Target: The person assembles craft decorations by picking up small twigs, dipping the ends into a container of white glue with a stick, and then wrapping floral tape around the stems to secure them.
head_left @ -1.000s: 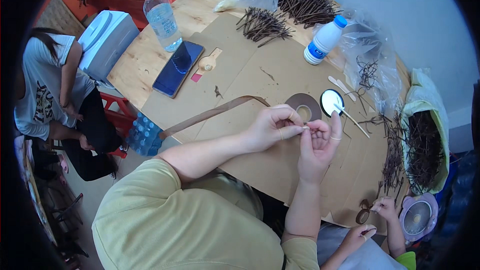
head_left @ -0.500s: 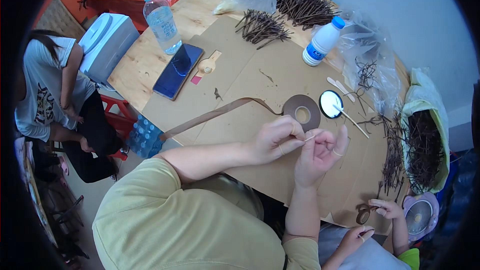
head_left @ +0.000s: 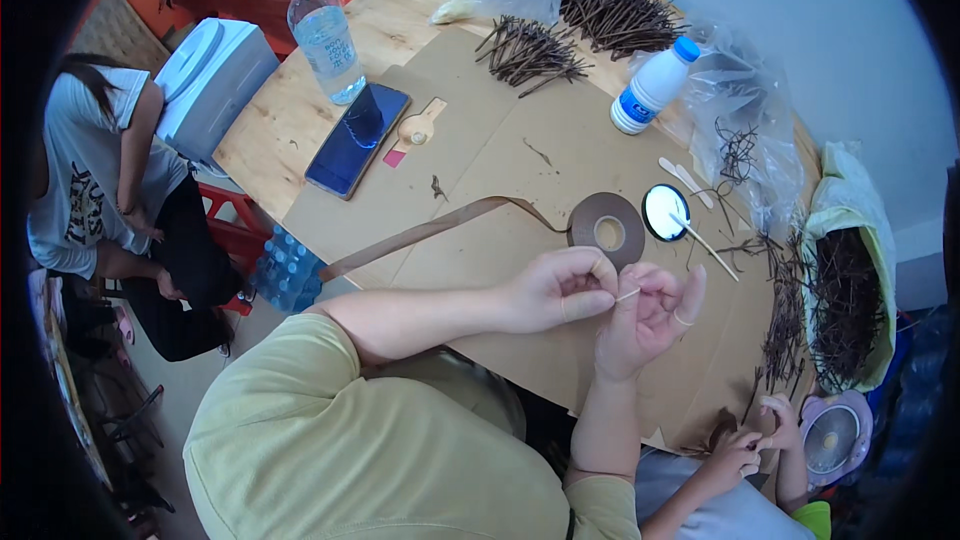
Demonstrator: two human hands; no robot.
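Note:
My left hand (head_left: 565, 290) and my right hand (head_left: 645, 325) meet over the cardboard, thumb and fingers pinched together. Between the fingertips is a short, thin, pale stick-like piece (head_left: 627, 295); its kind is too small to make out. Pale bands circle fingers on both hands. Just beyond them lies a roll of brown tape (head_left: 583, 217), its loose strip (head_left: 430, 227) stretching left across the cardboard (head_left: 450, 280) and over the table edge. Right of the roll sits a dark-rimmed round lid (head_left: 657, 202) of white paste, with a pale stick (head_left: 712, 252) resting on it.
Around lie a phone (head_left: 357, 142), a water bottle (head_left: 328, 45), a white bottle (head_left: 650, 90), flat wooden sticks (head_left: 685, 180), brown twig bundles (head_left: 620, 15) and a sack of twigs (head_left: 848, 305). Another person's hands (head_left: 745, 450) work at lower right; someone sits (head_left: 110, 170) at left.
My hands stay pinched together, shifting very slightly, and the pale piece shows more clearly. At lower right, the other person's two hands have come together.

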